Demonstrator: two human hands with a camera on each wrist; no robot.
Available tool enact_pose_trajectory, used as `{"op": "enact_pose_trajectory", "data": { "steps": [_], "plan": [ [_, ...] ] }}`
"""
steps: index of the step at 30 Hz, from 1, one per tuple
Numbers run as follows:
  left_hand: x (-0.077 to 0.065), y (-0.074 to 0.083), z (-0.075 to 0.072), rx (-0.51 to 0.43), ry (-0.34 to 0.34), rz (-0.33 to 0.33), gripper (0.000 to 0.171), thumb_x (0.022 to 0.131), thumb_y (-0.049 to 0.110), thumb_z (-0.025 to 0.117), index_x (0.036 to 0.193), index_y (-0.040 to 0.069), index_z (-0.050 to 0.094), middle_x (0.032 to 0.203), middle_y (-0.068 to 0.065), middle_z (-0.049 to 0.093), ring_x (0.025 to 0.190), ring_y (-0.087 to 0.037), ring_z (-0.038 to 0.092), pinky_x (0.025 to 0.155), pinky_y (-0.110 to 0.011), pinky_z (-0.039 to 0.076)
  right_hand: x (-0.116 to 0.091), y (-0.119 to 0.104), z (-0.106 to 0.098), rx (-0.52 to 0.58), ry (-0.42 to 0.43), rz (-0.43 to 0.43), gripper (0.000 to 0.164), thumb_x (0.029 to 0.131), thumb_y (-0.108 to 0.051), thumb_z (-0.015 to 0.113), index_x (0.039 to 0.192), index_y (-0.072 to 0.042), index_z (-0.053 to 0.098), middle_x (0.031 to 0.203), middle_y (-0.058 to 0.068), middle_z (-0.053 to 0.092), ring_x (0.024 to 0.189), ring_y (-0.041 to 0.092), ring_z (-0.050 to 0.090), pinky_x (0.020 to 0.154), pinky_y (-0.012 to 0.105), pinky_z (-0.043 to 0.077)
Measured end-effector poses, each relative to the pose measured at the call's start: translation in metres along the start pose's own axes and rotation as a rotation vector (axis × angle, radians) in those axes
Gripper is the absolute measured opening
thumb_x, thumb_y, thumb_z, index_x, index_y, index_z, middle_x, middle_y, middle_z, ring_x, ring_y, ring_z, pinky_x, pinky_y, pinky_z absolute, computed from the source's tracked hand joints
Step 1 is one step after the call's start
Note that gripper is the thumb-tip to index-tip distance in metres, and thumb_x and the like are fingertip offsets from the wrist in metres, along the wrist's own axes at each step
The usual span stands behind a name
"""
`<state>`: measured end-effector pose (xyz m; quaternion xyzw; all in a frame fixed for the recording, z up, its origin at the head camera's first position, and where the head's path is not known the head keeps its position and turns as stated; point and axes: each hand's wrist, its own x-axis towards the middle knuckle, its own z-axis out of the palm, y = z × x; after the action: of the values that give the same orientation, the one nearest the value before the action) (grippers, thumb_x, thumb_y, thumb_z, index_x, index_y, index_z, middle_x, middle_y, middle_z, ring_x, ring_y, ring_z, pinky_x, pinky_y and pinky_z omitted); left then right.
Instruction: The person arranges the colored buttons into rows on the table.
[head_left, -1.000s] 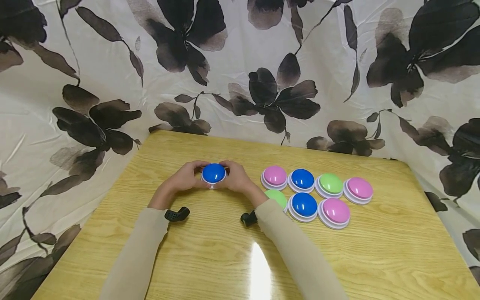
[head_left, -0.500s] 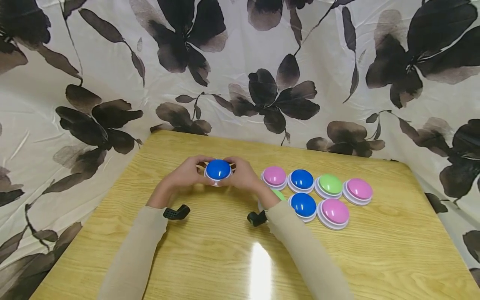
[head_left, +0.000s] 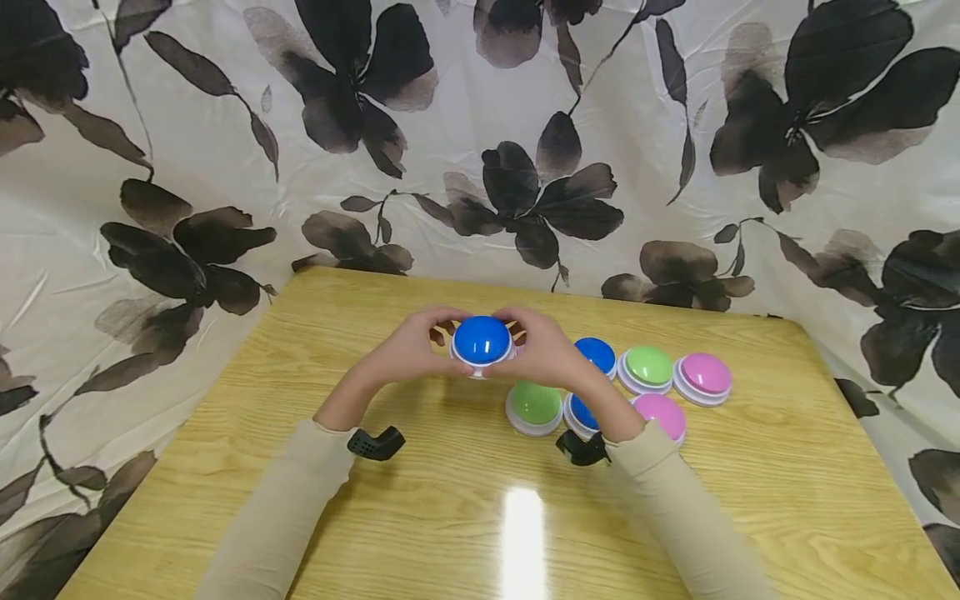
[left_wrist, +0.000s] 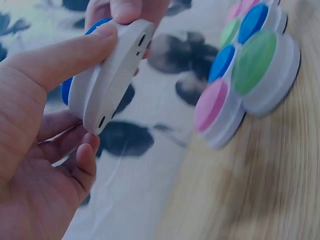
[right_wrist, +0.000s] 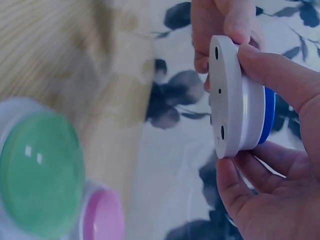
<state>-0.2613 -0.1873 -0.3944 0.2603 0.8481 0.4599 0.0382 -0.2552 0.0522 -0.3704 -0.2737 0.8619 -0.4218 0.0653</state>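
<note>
Both hands hold one blue dome push button (head_left: 482,340) with a round white base, raised above the table. My left hand (head_left: 408,348) grips its left side, thumb on the near edge and fingers curled behind. On the opposite side my right hand (head_left: 546,352) grips it in the same way. The white underside (right_wrist: 225,105) with small dark holes shows in the right wrist view. Closest below stands a green button (head_left: 536,404). A pink button (left_wrist: 211,106), mostly behind my right hand in the head view, shows in the left wrist view.
On the wooden table (head_left: 420,517), right of the hands, two rows hold more buttons: blue (head_left: 596,353), green (head_left: 648,367) and pink (head_left: 705,375) among them. My right forearm partly covers the front row. A floral cloth (head_left: 450,108) hangs behind the table.
Both hands have carried the blue button to the right and raised it towards the camera. The right hand now covers the back row's left pink button; the front green button has come into view.
</note>
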Motion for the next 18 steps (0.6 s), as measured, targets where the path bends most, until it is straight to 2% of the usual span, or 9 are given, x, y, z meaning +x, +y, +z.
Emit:
{"op": "enact_pose_trajectory", "data": {
  "steps": [8, 11, 18],
  "plan": [
    [0.030, 0.030, 0.032, -0.008, -0.052, 0.132, 0.070, 0.069, 0.028, 0.090, 0.128, 0.007, 0.060, 0.113, 0.000, 0.060, 0.097, -0.019, 0.051, 0.081, -0.047, 0.050, -0.040, 0.007, -0.037, -0.058, 0.056, 0.047, 0.076, 0.071, -0.032, 0.088, 0.134, -0.009, 0.053, 0.127, 0.006, 0.056, 0.108, 0.025, 0.055, 0.090, 0.041, 0.050],
    [0.041, 0.037, 0.045, -0.016, -0.078, 0.152, 0.072, 0.068, 0.030, 0.090, 0.129, 0.007, 0.059, 0.113, 0.002, 0.060, 0.097, -0.018, 0.051, 0.081, -0.045, 0.050, -0.055, 0.010, -0.049, -0.083, 0.071, 0.073, 0.077, 0.071, -0.031, 0.087, 0.136, -0.008, 0.051, 0.129, 0.008, 0.055, 0.109, 0.028, 0.054, 0.090, 0.045, 0.050],
    [0.065, 0.052, 0.084, -0.053, -0.153, 0.176, 0.074, 0.068, 0.033, 0.090, 0.130, 0.009, 0.058, 0.113, 0.003, 0.058, 0.098, -0.015, 0.051, 0.081, -0.030, 0.050, -0.091, 0.030, -0.071, -0.113, 0.119, 0.120, 0.079, 0.071, -0.034, 0.088, 0.135, -0.007, 0.051, 0.129, 0.009, 0.056, 0.108, 0.028, 0.055, 0.089, 0.047, 0.050]
  ]
}}
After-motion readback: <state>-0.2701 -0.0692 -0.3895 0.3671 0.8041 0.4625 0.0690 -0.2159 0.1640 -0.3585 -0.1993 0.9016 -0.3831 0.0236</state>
